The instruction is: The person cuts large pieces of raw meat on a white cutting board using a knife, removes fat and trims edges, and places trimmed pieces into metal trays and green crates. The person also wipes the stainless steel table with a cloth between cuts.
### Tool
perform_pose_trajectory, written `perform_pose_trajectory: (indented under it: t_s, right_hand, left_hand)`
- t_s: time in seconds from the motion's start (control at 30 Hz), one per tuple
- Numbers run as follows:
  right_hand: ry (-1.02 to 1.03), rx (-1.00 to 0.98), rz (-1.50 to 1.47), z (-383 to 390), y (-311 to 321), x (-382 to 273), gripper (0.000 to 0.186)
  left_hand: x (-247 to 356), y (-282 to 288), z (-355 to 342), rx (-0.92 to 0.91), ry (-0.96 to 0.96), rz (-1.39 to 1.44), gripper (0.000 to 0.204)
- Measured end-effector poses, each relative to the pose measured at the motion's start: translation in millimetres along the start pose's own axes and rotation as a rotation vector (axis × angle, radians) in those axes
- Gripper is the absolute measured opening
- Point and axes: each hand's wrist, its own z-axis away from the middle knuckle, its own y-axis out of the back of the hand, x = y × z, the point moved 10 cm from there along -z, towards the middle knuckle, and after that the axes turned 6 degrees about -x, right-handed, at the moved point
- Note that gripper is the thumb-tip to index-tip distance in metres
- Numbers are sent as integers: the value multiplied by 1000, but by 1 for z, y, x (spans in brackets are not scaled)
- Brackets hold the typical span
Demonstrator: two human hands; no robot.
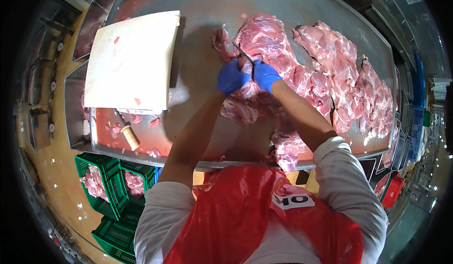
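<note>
My blue-gloved left hand (231,77) is closed on a piece of raw pink meat (246,85). Beside it, my blue-gloved right hand (264,75) grips a knife (243,51), its dark blade angled up-left over a large slab of meat (264,37). More meat pieces (349,80) spread across the steel table (198,0) to the right, and another piece (288,150) lies at the near edge.
A white cutting board (127,61) lies at the left, with a cream-handled tool (130,136) and scraps below it. Steel trays (75,132) flank the table. Green crates (113,235), some holding meat, are at lower left; a red crate (391,193) is at lower right.
</note>
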Motion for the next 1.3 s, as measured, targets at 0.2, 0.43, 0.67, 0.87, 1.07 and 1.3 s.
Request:
perform_pose_trajectory:
  t_s: [0.2, 0.43, 0.67, 0.87, 1.07, 1.3]
  right_hand:
    - [-17, -95, -249, 211, -144, 48, 22]
    - [14, 155, -303, 291, -77, 51, 29]
    - [110, 128, -220, 51, 48, -29, 35]
    - [166, -270, -190, 95, -61, 30, 36]
    - [206, -94, -488, 282, -190, 73, 29]
    - [349, 282, -594, 251, -109, 39, 27]
  left_hand:
    - [5, 21, 32, -80, -50, 169, 46]
    - [15, 49, 79, -232, -102, 270, 52]
    - [74, 48, 93, -179, -196, -234, 56]
    - [115, 51, 153, -130, -147, -40, 53]
    - [156, 60, 220, -60, -196, 53, 45]
    - [231, 92, 268, -244, -197, 170, 62]
